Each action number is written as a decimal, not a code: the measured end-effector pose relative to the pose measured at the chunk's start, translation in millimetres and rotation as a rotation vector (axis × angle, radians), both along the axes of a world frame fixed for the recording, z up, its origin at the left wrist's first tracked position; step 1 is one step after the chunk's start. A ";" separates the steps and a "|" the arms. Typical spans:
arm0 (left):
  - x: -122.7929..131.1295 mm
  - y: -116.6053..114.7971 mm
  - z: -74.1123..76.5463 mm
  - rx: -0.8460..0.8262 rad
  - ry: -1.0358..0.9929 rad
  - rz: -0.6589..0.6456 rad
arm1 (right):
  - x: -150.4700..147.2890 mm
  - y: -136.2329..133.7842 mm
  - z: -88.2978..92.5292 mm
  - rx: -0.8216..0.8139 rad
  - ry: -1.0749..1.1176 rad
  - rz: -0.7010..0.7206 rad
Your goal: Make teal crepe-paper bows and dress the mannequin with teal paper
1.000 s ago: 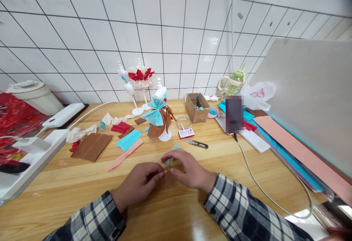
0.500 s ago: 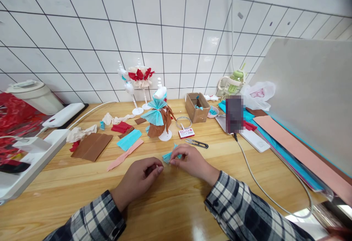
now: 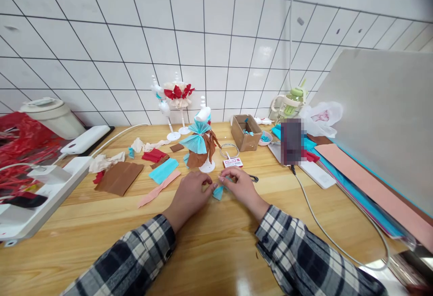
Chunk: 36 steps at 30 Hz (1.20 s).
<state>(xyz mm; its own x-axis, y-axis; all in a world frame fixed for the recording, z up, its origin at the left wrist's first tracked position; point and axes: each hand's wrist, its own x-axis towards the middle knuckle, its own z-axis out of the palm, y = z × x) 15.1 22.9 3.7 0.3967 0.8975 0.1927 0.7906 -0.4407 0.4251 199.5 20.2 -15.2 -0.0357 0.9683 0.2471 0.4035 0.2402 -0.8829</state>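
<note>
A small light-blue crepe paper piece (image 3: 218, 193) sits between my hands, its upper part partly hidden by fingers. My right hand (image 3: 241, 188) pinches it from the right with thumb and forefinger. My left hand (image 3: 193, 195) is closed in a pinch at the piece's left edge; what lies between its fingertips is too small to make out. Just beyond stands a small white dress form (image 3: 203, 115) wearing a blue paper bow (image 3: 196, 139) and a brown paper skirt (image 3: 198, 158). Thread snips (image 3: 253, 178) lie mostly hidden behind my right hand.
Paper strips in blue (image 3: 163, 171), peach (image 3: 158, 189) and brown (image 3: 119, 178) lie left. Behind are two dress forms (image 3: 179, 102), a cardboard box (image 3: 246, 133), a wire coil (image 3: 229, 150) and a small labelled box (image 3: 232, 162). A power strip (image 3: 50, 192) and cable (image 3: 314, 226) flank the workspace.
My left hand has moved right and up to meet the blue paper, and my right hand has shifted slightly right, now covering much of the snips. The view has turned slightly left.
</note>
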 end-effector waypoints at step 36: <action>18.1 -3.1 -6.5 -0.525 -0.894 0.042 | -5.6 -18.9 11.0 -0.264 0.430 0.129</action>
<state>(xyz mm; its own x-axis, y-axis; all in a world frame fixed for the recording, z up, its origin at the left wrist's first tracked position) 33.2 19.8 -2.8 0.2677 0.9633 -0.0183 0.1027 -0.0097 0.9947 193.9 1.3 -4.2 -0.1080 0.9941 0.0137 -0.0270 0.0109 -0.9996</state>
